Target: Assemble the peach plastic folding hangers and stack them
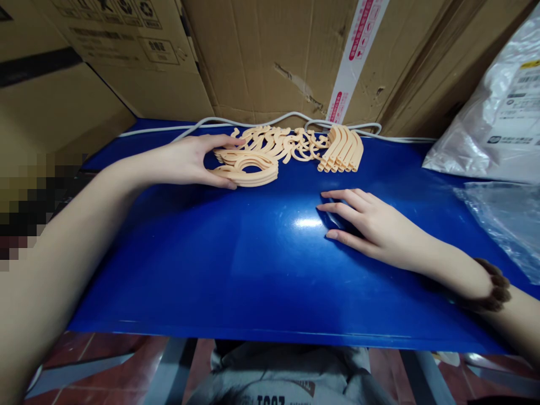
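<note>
Curved peach pieces (264, 178), stacked, at 11 o'clock on the blue table (202, 270); left hand (189, 160) set wide around their 9 o'clock end. Peach hooks (276, 143) at 12 o'clock; bent tubes (346, 149) at 1 o'clock. Right hand (367, 224) at 3 o'clock: empty, fingers spread, grip wide.

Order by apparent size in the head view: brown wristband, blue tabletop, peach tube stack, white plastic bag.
1. Blue tabletop
2. White plastic bag
3. Peach tube stack and brown wristband: too alike to rank.
</note>
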Available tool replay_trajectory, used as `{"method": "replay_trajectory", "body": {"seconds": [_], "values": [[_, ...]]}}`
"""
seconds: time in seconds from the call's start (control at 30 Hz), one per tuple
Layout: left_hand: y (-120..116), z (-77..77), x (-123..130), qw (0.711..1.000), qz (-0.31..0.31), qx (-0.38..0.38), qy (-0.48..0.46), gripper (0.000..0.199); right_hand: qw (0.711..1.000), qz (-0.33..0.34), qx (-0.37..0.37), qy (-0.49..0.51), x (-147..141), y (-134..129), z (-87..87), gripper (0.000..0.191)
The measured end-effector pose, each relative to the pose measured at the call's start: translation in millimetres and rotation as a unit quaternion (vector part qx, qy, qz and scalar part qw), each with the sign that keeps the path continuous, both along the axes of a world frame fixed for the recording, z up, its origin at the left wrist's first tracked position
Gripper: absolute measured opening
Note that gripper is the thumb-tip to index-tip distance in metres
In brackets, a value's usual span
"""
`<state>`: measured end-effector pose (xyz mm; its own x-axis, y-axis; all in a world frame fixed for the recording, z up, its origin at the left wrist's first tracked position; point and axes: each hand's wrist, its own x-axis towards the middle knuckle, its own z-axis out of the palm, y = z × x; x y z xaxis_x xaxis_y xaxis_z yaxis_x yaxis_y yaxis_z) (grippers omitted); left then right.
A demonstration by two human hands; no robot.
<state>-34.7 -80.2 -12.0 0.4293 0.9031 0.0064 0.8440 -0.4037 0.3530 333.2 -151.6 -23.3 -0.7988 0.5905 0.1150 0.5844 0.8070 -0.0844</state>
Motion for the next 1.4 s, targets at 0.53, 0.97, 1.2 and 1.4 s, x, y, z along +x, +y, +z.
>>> {"method": "replay_trajectory", "body": {"seconds": [0.53,0.97,1.2,1.4], "values": [[-1.2,1.7,-1.3,1.000,-0.001,-0.006,-0.011,0.093,1.000,0.001,-0.002,0.002,-1.0,-0.2,-0.5,0.045],[-1.8,2.7,-1.0,1.000,-0.006,-0.004,-0.015,0.092,1.000,-0.001,0.000,-0.002,0.4,-0.6,-0.1,0.046],[-1.5,2.3,-1.5,1.000,-0.008,-0.001,-0.012,0.093,1.000,-0.001,0.002,0.000,0.8,-0.4,-0.6,0.046],[-1.0,1.8,-1.0,1.000,-0.004,-0.001,-0.009,0.093,1.000,-0.001,0.000,0.006,-0.6,-1.0,-0.2,0.045]]}}
